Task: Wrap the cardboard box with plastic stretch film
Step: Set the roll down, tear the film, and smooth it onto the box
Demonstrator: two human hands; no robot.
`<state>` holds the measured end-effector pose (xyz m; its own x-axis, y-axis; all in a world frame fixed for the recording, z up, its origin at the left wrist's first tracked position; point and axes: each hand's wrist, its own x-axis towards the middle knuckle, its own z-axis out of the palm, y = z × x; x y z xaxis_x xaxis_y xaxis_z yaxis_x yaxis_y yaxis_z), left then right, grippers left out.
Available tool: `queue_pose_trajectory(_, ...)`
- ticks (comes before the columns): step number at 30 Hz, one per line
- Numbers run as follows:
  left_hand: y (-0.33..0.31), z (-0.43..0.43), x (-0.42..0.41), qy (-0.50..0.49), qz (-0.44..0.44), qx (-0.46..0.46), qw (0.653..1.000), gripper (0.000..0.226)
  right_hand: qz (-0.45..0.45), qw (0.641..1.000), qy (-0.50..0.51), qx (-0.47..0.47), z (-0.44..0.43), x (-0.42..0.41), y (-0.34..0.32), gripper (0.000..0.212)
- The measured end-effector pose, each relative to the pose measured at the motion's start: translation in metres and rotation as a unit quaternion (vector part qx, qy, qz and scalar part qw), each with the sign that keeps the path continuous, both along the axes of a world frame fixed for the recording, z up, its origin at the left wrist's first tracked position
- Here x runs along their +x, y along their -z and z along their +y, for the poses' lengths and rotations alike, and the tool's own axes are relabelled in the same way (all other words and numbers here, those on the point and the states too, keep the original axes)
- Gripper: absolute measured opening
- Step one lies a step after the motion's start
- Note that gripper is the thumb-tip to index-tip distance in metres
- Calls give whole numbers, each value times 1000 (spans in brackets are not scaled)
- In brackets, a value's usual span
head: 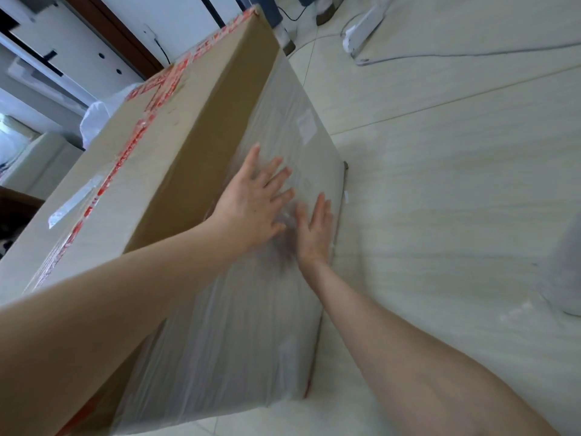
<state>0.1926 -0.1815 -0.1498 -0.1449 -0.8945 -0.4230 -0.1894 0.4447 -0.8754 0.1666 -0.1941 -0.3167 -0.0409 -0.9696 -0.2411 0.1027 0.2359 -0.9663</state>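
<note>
- Cardboard box [195, 146], large, stood on the tiled floor [440, 215], with red printed tape [138, 143] running along its top.
- Plastic stretch film [239, 325] lay wrinkled over the lower part of the box's right-hand side, from the near corner to beyond the hands. The strip under the top edge and the top itself were bare.
- The left hand [254, 199] and the right hand [314, 234] were both flat on the film with fingers straight and spread, pressing and gripping nothing. The right sat just beside the left, lower and closer to the floor.
- Risk, as I judged it: if the film had not clung, its loose edge might peel back once the palms lifted.
- Hard sideways pressure might slide the box on the smooth tile, and rubbing over wrinkles could set them in as creases.
- Counted: one box, two hands, one stretch of film (layers I could not tell), and one white power strip [364, 29] at the far right. No roll was in sight.
</note>
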Motion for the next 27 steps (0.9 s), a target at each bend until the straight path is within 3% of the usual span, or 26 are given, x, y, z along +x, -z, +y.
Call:
queue_pose_trajectory(5, -3, 0, 8, -14, -19, -14, 1000, 68, -3, 997, -71, -13, 3, 20, -8, 64)
queue_pose_trajectory(17, -1, -1, 13, -14, -23, -13, 1000, 69, 9, 1000, -26, -12, 1, 35, -5, 61)
queue_pose_trajectory(21, 0, -1, 4, -41, -12, -26, 999, 77, -31, 999, -2, -28, -7, 19, -1, 55)
queue_pose_trajectory(24, 1, -2, -4, -37, -7, -47, 998, 81, -23, 999, 36, 10, -14, 0, 19, 56)
queue_pose_trajectory(27, 3, -5, 0, -8, 4, -11, 1000, 76, 12, 998, 15, 56, -8, -6, 42, 61)
